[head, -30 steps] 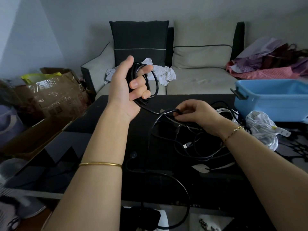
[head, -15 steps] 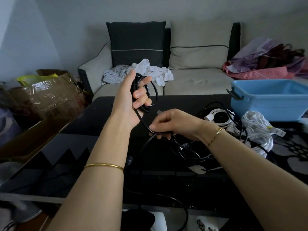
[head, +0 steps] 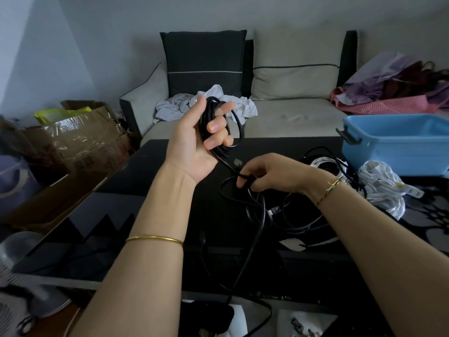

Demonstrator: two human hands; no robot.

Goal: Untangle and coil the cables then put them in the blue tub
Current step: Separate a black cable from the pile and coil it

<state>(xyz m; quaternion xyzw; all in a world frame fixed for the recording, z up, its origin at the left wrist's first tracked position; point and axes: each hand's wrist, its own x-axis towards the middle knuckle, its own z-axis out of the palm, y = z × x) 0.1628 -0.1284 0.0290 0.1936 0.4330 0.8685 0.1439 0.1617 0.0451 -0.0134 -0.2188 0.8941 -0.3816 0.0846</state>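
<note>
Coiling above desk
We grip the black coil in our left hand; right hand fingers pinch its trailing strand.

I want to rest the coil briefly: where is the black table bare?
Bare: the table's left part, between the left forearm and the cardboard box. Crowded: around the right hand, with black cables, white cables and the blue tub.
</note>
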